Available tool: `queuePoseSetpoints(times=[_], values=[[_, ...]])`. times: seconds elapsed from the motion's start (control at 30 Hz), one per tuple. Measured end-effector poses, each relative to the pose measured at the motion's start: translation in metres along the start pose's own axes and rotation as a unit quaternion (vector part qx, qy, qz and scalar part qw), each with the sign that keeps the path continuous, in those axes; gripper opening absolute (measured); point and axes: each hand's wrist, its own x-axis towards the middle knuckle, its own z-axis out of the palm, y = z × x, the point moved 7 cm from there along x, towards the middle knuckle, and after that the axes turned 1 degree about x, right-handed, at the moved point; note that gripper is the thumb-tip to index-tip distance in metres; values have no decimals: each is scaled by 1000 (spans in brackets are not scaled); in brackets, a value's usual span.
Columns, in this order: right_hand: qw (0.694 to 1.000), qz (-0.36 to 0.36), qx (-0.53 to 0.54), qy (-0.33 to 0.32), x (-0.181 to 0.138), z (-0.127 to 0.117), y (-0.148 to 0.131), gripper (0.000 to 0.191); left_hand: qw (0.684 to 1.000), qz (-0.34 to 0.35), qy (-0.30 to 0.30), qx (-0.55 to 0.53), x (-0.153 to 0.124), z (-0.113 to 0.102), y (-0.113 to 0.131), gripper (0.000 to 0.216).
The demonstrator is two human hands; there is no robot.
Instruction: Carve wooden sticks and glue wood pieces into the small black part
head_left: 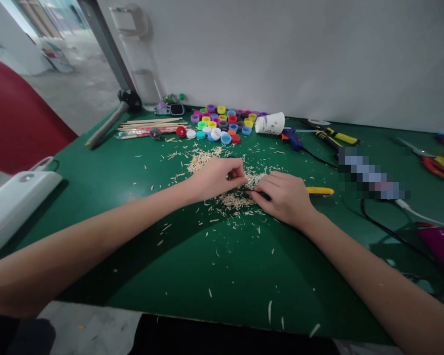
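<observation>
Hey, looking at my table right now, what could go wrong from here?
The loose pale shavings reach toward the near edge of the green table, so a sweep of an arm might send some to the floor. The yellow item, partly hidden behind your right hand, could get bumped. The paper cup lies on its side and might roll.

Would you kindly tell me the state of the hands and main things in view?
Left hand: fingers bent, grip unclear
Right hand: fingers bent, grip unclear
Shavings: loose, heaped and scattered
Paper cup: on its side
Bottle caps: clustered, many open side up
Mallet: lying down
Glue gun: lying down
Watch: screen dark
</observation>
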Motion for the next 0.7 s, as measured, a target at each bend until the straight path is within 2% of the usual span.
queuePoseSetpoints(times=[0.2,0.43,0.7], values=[[998,9,33,-50,2,8,3,29,1000,19,-1,17,-1,0,5,11],[1000,2,3,3,0,0,0,28,1000,7,1,12,-1,0,2,12],[998,16,38,-47,4,6,5,28,1000,5,-9,19,0,0,1,13]])
